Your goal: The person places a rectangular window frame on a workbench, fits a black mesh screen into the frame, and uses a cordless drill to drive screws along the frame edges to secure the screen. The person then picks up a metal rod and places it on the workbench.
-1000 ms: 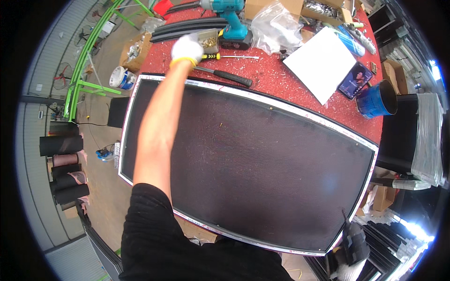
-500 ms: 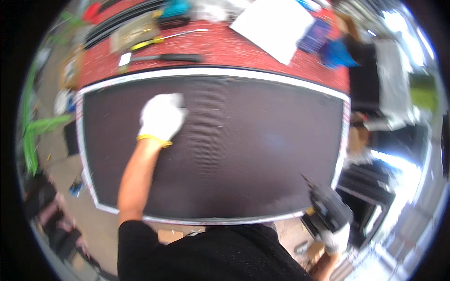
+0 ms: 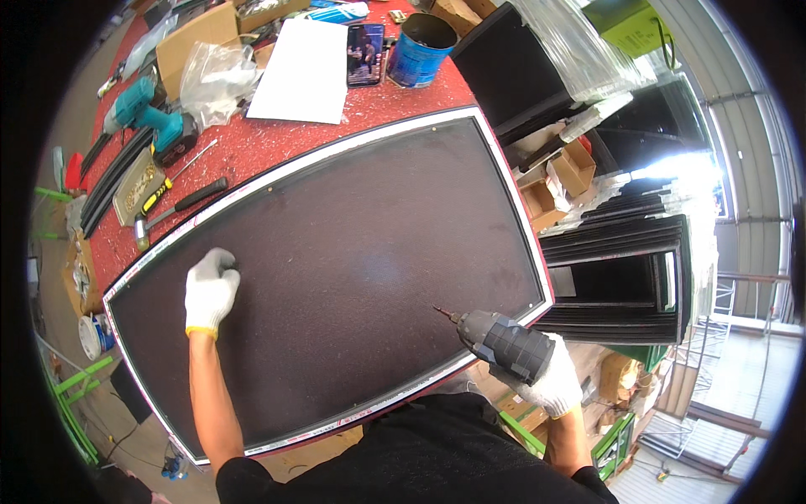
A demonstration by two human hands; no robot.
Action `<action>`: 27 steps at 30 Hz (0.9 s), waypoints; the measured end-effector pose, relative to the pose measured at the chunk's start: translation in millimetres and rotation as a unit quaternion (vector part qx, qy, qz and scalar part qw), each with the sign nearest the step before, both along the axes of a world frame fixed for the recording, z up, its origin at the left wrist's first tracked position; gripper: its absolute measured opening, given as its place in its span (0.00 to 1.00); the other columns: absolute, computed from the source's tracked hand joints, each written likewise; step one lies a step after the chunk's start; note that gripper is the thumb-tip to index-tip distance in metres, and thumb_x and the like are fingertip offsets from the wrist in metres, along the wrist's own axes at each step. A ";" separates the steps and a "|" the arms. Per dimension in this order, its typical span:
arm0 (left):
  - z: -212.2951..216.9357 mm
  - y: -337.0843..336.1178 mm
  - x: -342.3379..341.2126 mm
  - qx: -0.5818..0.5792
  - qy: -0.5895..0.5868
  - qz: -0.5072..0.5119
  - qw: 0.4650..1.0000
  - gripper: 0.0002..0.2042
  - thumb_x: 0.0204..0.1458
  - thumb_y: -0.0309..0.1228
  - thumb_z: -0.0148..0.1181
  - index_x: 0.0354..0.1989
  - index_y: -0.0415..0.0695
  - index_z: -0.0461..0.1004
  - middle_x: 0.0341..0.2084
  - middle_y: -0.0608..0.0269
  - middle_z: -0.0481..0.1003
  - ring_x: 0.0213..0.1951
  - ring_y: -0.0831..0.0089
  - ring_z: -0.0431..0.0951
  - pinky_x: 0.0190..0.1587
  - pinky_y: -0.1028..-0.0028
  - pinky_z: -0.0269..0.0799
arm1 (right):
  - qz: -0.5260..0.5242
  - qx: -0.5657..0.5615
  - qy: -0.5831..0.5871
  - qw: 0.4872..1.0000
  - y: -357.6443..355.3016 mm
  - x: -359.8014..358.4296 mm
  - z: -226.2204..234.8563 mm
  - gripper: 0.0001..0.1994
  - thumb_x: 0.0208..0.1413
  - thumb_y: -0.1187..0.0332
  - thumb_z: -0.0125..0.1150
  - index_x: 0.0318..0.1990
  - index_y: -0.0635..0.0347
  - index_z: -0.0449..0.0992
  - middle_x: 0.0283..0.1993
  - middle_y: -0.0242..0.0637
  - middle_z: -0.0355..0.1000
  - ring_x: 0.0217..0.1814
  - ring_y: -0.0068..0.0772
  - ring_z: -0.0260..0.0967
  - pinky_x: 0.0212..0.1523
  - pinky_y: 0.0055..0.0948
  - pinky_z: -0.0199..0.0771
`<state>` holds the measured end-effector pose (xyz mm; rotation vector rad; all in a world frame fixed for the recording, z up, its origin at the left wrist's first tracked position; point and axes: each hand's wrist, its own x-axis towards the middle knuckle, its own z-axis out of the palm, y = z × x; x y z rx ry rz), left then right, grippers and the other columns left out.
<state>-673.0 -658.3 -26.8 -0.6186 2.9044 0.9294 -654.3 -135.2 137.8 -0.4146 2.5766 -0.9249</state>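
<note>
A large dark panel [image 3: 336, 252] with a white-edged frame [image 3: 252, 178] lies flat on a red-topped table. Over its left part is my left hand [image 3: 211, 290], in a white knit glove with a yellow cuff. Its fingers are curled in, and whatever they may hold is hidden. My right hand [image 3: 557, 382], gloved too, grips a black cordless drill [image 3: 508, 343] by the handle. The drill is above the frame's near right edge, its thin bit [image 3: 443, 313] pointing left over the panel. Small light dots, perhaps screws, show along the frame.
Beyond the panel on the red table [image 3: 243, 155] lie a hammer [image 3: 189, 200], a screwdriver [image 3: 191, 162], a teal drill [image 3: 147, 118], a white sheet [image 3: 302, 71], a phone [image 3: 365, 55] and a blue can [image 3: 420, 50]. Black frames [image 3: 621, 281] are stacked at the right.
The view has swung toward the right, so the panel appears tilted. My right hand has brought the drill up over the panel's near right edge. My left hand stays curled over the panel.
</note>
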 end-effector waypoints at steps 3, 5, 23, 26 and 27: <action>36.4 20.0 16.9 0.150 -0.122 0.031 0.981 0.11 0.57 0.27 0.65 0.44 0.38 0.87 0.30 0.57 0.85 0.30 0.70 0.85 0.36 0.68 0.79 | -0.003 0.003 0.000 1.000 15.4 3.1 -7.6 0.17 0.47 0.70 0.84 0.46 0.58 0.88 0.37 0.43 0.86 0.36 0.51 0.85 0.42 0.40 0.84; 55.4 53.2 33.5 0.297 -0.110 0.046 0.948 0.11 0.59 0.29 0.66 0.44 0.36 0.89 0.29 0.61 0.84 0.29 0.75 0.83 0.36 0.71 0.80 | 0.002 -0.027 -0.011 1.000 28.7 -0.6 -14.6 0.17 0.47 0.71 0.83 0.46 0.59 0.88 0.37 0.42 0.86 0.36 0.51 0.85 0.42 0.40 0.85; 86.7 328.1 37.0 0.631 0.001 0.208 0.747 0.13 0.75 0.33 0.61 0.59 0.37 0.77 0.43 0.47 0.86 0.40 0.59 0.90 0.43 0.63 0.88 | 0.180 -0.200 0.051 0.962 112.0 -72.6 -54.3 0.18 0.52 0.72 0.81 0.51 0.66 0.87 0.44 0.45 0.88 0.42 0.42 0.88 0.49 0.35 0.88; 81.6 343.6 31.3 0.691 0.033 0.198 0.694 0.10 0.76 0.34 0.62 0.56 0.40 0.79 0.40 0.52 0.86 0.38 0.61 0.89 0.40 0.64 0.87 | 0.185 -0.205 0.061 0.959 121.2 -74.4 -56.7 0.20 0.51 0.72 0.82 0.52 0.66 0.86 0.45 0.45 0.88 0.43 0.42 0.89 0.50 0.36 0.89; 80.2 347.6 31.1 0.712 0.039 0.206 0.671 0.10 0.76 0.34 0.62 0.55 0.40 0.79 0.39 0.53 0.86 0.38 0.62 0.89 0.40 0.64 0.86 | 0.180 -0.211 0.041 0.960 122.8 -74.1 -56.7 0.21 0.51 0.72 0.82 0.53 0.66 0.86 0.45 0.45 0.88 0.43 0.43 0.89 0.50 0.36 0.89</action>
